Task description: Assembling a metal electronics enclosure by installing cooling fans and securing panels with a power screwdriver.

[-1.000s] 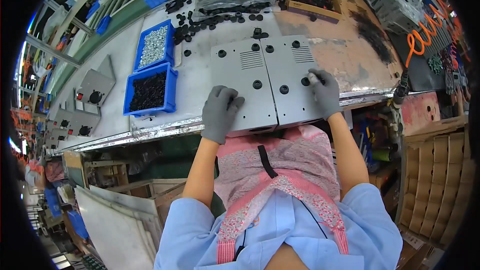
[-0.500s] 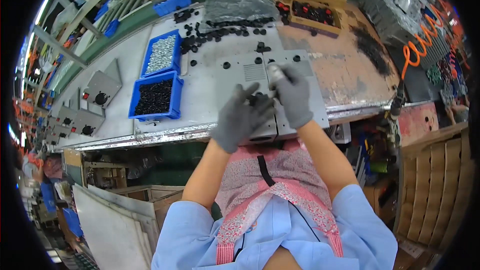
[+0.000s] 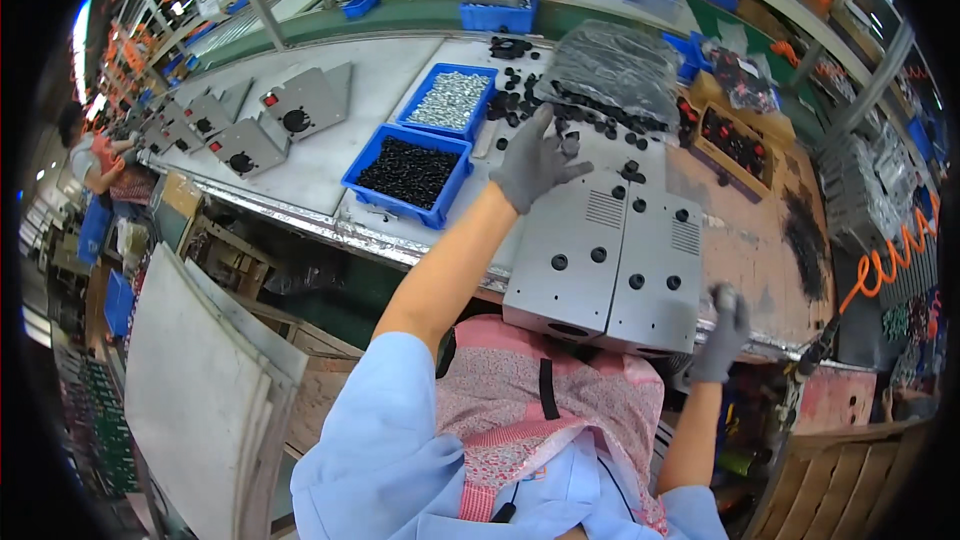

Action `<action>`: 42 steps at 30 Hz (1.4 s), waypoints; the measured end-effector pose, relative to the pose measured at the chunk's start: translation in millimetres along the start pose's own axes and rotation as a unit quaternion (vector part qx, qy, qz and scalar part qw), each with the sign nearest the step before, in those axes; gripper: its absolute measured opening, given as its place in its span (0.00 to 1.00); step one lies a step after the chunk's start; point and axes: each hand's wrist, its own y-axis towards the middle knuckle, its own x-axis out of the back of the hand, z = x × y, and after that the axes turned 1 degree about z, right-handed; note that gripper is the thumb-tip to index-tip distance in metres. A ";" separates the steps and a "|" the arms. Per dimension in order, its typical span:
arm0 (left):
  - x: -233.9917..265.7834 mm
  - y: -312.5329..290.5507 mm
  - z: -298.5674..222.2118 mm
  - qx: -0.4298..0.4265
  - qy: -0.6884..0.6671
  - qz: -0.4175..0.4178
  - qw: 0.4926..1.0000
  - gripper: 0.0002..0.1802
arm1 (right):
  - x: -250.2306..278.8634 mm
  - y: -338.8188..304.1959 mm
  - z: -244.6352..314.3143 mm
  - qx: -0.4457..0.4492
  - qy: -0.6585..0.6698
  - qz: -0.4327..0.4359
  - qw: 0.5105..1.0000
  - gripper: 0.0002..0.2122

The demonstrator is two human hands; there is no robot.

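Two grey metal casings lie side by side at the table's front edge, the left casing (image 3: 555, 222) touching the right casing (image 3: 655, 250). Both have vent slots and several round black feet on top. Beyond the left casing's far left corner, my left hand (image 3: 532, 162), in a grey glove, is open with its fingers spread. Nothing shows in its grasp, and loose black round feet (image 3: 600, 120) lie scattered just past it. My right hand (image 3: 724, 337), also gloved, is low beside the right casing, apart from it. Its fingers are blurred, so their closing is unclear.
Left of the casings stand a blue bin of black screws (image 3: 440, 208) and a blue bin of silver pieces (image 3: 408, 118). Grey metal brackets (image 3: 310, 100) line the far left. A cardboard box (image 3: 765, 180) and an orange coiled hose (image 3: 890, 262) are at right.
Both hands have left the casings' tops. My left hand has moved away toward the loose black feet, and my right hand has dropped to the right. The view has turned left.
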 end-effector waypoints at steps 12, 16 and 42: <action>101.7 40.8 -105.7 -0.231 0.857 -0.233 0.397 0.12 | 325.4 162.4 -97.6 0.027 -0.331 -0.278 0.901 0.30; 120.9 38.2 -120.8 -0.124 0.883 -0.237 0.384 0.16 | 257.7 171.6 -87.5 -0.072 0.057 -0.193 0.977 0.26; 130.5 59.8 -168.3 -0.163 0.399 -0.234 0.871 0.23 | 271.6 117.2 -40.5 -0.043 -0.322 -0.119 0.938 0.28</action>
